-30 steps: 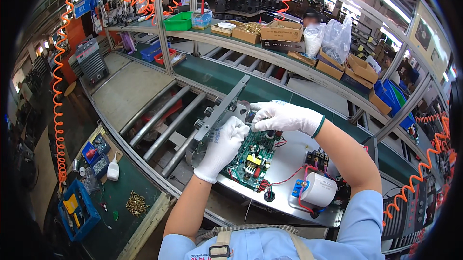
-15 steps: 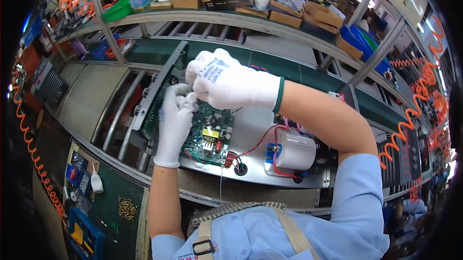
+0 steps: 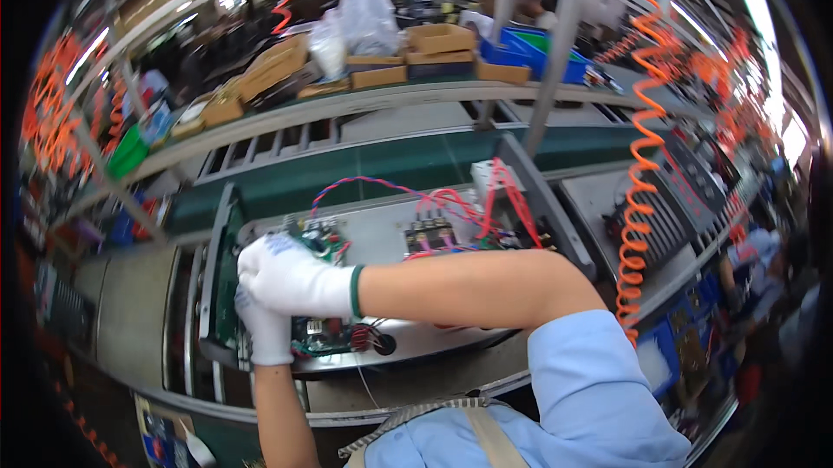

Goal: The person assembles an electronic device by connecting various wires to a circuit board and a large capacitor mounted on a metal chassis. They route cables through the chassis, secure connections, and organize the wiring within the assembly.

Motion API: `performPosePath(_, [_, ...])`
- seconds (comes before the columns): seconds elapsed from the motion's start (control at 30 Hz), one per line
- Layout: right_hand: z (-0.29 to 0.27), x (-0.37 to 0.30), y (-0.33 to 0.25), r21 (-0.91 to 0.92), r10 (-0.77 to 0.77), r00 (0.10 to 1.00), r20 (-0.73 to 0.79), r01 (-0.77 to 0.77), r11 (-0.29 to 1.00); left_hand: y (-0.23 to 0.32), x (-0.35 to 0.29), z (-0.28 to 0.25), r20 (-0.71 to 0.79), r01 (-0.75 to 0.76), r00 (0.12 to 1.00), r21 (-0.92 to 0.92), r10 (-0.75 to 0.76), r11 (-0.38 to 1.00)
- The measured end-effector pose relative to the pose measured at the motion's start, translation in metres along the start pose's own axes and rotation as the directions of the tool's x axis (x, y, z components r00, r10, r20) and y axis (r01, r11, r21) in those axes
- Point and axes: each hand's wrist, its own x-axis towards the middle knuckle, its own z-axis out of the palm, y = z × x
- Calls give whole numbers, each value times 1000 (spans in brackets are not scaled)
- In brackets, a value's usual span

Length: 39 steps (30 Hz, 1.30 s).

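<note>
My right hand (image 3: 293,279), in a white knit glove with a green cuff, is closed in a fist over the left end of a metal chassis (image 3: 425,327). Whatever its fingers grip is hidden. Just below it and partly covered by it is my left hand (image 3: 264,327), gloved too, with its fingers out of sight behind the right. Both are between a green circuit board (image 3: 319,336) on the chassis and the upright side panel (image 3: 211,294) at the left. A red and blue twisted wire (image 3: 382,180) arches from the board across to the terminals (image 3: 431,233) in the middle.
Red wires (image 3: 512,199) bunch near the chassis's right end plate (image 3: 547,203). An orange coiled hose (image 3: 638,216) hangs at right, before another grey unit (image 3: 664,208). Along the back, a shelf (image 3: 434,95) bears cardboard boxes (image 3: 440,39), plastic bags and blue bins (image 3: 542,56).
The view has swung up and to the right, bringing in more of the shelf and the chassis's right end. My hands stay together at the chassis's left end, the right now covering the left's fingers.
</note>
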Motion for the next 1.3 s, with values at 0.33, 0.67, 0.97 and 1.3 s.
performPosePath(0.33, [-74, -178, -74, -525, -390, 900, -195, 240, 817, 146, -69, -67, 447, -13, 851, -506, 275, 863])
performPosePath(0.67, [-87, -323, 19, 242, 161, 975, -150, -122, 963, 162, -163, 6, 955, 441, 31, -278, 294, 854])
performPosePath(0.97, [-52, -385, 51, 619, 630, 757, -172, -414, 667, 125, -184, -5, 822, -4, 544, -195, 166, 981])
performPosePath(1.3, [52, -366, 59, -462, 408, 913, 13, -356, 812, 25, -226, 3, 886, -275, 230, -338, 403, 900])
